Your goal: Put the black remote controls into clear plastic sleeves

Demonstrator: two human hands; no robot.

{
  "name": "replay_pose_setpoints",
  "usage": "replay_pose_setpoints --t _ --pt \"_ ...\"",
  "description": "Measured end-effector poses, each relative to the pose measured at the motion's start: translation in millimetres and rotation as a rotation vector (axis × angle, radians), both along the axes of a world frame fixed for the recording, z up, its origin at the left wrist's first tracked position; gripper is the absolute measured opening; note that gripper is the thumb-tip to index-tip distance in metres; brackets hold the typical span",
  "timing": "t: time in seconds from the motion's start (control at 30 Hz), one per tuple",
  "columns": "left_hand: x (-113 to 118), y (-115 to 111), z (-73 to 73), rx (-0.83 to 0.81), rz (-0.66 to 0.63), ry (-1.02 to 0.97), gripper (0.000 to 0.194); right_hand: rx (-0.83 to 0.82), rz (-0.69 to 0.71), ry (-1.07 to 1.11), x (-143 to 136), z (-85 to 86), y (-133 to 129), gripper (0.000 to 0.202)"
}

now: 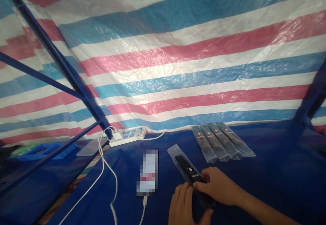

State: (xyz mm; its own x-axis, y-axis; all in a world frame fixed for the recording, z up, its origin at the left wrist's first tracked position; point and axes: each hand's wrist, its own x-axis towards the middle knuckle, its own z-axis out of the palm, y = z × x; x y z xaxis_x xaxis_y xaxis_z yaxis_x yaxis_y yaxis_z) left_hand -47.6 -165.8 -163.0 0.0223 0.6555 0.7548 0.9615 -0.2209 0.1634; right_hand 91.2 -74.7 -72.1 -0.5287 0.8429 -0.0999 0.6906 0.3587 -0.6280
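A black remote control (pixel 189 170) lies on the blue table (pixel 275 170), its far end inside a clear plastic sleeve (pixel 175 151). My right hand (pixel 216 186) rests over the remote's near half, fingers curled on it. My left hand (pixel 183 208) grips the near end of the remote and sleeve from below. Behind them, several bagged remotes (pixel 221 141) lie side by side near the table's back edge.
A phone (pixel 149 172) on a white charging cable (pixel 112 191) lies left of my hands. A white power strip (pixel 127 136) sits at the back left. A striped tarp (pixel 178 55) walls the back; blue frame poles (pixel 61 62) stand left and right.
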Motion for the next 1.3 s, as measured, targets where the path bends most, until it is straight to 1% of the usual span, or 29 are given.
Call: replay_pose_setpoints --t 0.07,0.13,0.23,0.37,0.47,0.57,0.67,0.87,0.97,1.07,1.2,1.3 --pt "0 -1 2.0 -0.023 0.002 0.006 0.042 0.015 -0.002 -0.010 2 1.8 2 0.031" --pt "1 -1 4.3 -0.045 -0.004 -0.001 0.038 0.058 -0.034 -0.047 5 4.6 5 0.030" --pt "1 -2 8.0 -0.087 -0.039 -0.007 0.033 0.110 -0.077 -0.114 9 7.9 9 0.031" --pt "1 -3 12.4 -0.197 -0.077 -0.001 0.027 0.097 -0.059 -0.154 10 9.5 8 0.029" --pt "2 -5 17.4 -0.281 -0.054 0.001 0.024 0.091 -0.052 -0.158 10 10.2 7 0.029" --pt "2 -6 26.3 -0.378 -0.017 -0.003 0.020 0.092 -0.042 -0.159 10 10.6 6 0.029" --pt "3 -8 38.7 -0.500 0.009 -0.039 0.017 0.086 -0.039 -0.161 12 10.7 6 0.029" --pt "6 -8 64.1 -0.752 0.005 -0.168 0.024 0.100 -0.027 -0.169 16 11.7 6 0.030" --pt "7 -7 70.4 -0.824 0.012 -0.199 0.025 0.105 -0.026 -0.181 17 12.8 5 0.031" --pt "5 -8 67.7 -0.804 0.003 -0.217 0.027 0.103 -0.019 -0.188 18 13.3 4 0.032" --pt "1 -11 52.6 -0.633 -0.039 -0.188 0.036 0.111 -0.009 -0.174 19 12.8 4 0.032" --pt "2 -13 42.4 -0.506 0.006 -0.102 0.042 0.109 -0.013 -0.166 19 11.8 4 0.031"
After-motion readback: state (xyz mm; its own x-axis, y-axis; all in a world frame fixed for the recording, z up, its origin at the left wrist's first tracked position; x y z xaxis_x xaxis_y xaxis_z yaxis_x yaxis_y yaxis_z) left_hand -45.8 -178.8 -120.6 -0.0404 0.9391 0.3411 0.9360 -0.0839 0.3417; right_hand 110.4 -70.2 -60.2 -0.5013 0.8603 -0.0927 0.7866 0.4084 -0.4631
